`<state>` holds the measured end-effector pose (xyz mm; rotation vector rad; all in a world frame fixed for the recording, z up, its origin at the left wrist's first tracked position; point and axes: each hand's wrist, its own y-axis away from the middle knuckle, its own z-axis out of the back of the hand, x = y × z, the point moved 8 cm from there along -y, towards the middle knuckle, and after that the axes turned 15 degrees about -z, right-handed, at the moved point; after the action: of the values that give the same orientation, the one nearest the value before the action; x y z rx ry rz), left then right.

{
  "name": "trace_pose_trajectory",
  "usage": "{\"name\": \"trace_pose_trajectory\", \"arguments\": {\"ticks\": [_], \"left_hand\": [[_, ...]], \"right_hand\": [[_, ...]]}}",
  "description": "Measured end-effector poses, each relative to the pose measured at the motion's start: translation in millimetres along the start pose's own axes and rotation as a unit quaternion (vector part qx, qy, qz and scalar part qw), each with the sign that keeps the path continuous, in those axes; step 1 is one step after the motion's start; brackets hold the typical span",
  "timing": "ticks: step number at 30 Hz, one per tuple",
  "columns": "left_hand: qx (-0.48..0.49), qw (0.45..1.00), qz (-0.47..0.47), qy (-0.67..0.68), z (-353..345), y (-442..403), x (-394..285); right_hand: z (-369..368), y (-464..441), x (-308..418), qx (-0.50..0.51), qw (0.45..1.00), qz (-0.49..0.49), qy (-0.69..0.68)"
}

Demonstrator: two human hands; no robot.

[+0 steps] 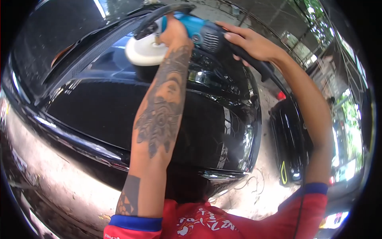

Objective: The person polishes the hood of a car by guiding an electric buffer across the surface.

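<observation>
A blue and black car polisher (207,36) with a black loop handle sits over the far part of a black car hood (91,107). Its white round pad (144,52) rests on the glossy paint, slightly blurred. My left hand (175,32) is closed around the front of the tool, close to the loop handle; some of its fingers are hidden behind the tool. At the back end, my right hand (256,43) wraps around the black rear handle, thumb on top and fingertips showing below.
A power cord (283,84) hangs from the rear handle past my right arm. The windshield and wiper cowl (91,49) border the hood on the left. A black, glossy case-like object (288,139) stands at right on the concrete floor (79,171).
</observation>
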<state>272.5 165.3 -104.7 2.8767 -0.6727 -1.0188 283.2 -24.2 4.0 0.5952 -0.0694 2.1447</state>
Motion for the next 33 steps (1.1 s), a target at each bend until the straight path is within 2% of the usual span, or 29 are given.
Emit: {"name": "trace_pose_trajectory", "arguments": {"ticks": [2, 5, 7, 8, 12, 14, 16, 18, 20, 21, 23, 24, 27, 28, 30, 33], "left_hand": [[0.025, 0.999, -0.009, 0.040, -5.5, -5.7, 3.5], [0.054, 0.996, -0.014, 0.066, -10.0, -19.7, 20.0], [0.143, 0.981, -0.032, 0.129, -29.6, -26.8, 37.8], [0.152, 0.980, -0.026, 0.125, -34.8, -22.8, 47.9], [0.156, 0.983, -0.002, 0.100, -38.1, 20.8, 60.3], [0.109, 0.983, 0.078, 0.124, -37.2, 34.9, 88.0], [0.103, 0.987, 0.093, 0.083, -38.5, 43.1, 112.3], [0.106, 0.986, 0.107, 0.071, -38.9, 56.3, 131.5], [0.171, 0.980, 0.096, -0.024, -42.2, 71.1, 144.0], [0.174, 0.980, 0.093, -0.023, -42.1, 66.4, 164.5], [0.225, 0.956, 0.065, -0.175, -40.4, 46.7, 212.1], [0.227, 0.957, 0.062, -0.172, -38.1, 47.7, 213.4], [0.372, 0.913, 0.145, -0.084, -48.7, 62.2, 239.8], [0.371, 0.915, 0.138, -0.077, -57.4, 71.1, 229.3], [0.334, 0.920, 0.154, -0.135, -49.6, 94.1, 218.9], [0.332, 0.924, 0.163, -0.100, -58.9, 95.6, 219.1]], "right_hand": [[-0.4, 3.7, 9.0, -0.026, 0.997, 0.058, 0.052], [2.5, 2.4, -0.6, -0.016, 0.996, 0.051, 0.068], [5.1, 4.3, -9.2, -0.024, 0.997, 0.038, 0.064], [6.8, 7.6, -15.8, -0.025, 0.997, 0.032, 0.067], [12.3, 23.6, -44.9, -0.033, 0.998, 0.005, 0.051], [12.2, 34.1, -66.1, -0.018, 0.999, -0.040, 0.026], [9.8, 40.5, -88.0, -0.014, 0.999, -0.043, 0.013], [6.2, 51.0, -109.9, -0.057, 0.996, -0.059, -0.038], [-10.4, 66.7, -126.9, -0.063, 0.987, -0.092, -0.115], [-21.1, 80.2, -127.2, -0.060, 0.975, -0.154, -0.148], [-49.1, 77.9, -155.0, -0.116, 0.959, -0.138, -0.220], [-61.8, 79.8, -161.4, -0.137, 0.948, -0.144, -0.247], [-80.4, 82.3, -159.8, -0.139, 0.939, -0.136, -0.283], [-77.2, 83.8, -155.7, -0.141, 0.942, -0.129, -0.277], [-78.2, 90.4, -164.8, -0.158, 0.914, -0.192, -0.320], [-73.8, 84.1, -171.7, -0.151, 0.913, -0.199, -0.322]]}}
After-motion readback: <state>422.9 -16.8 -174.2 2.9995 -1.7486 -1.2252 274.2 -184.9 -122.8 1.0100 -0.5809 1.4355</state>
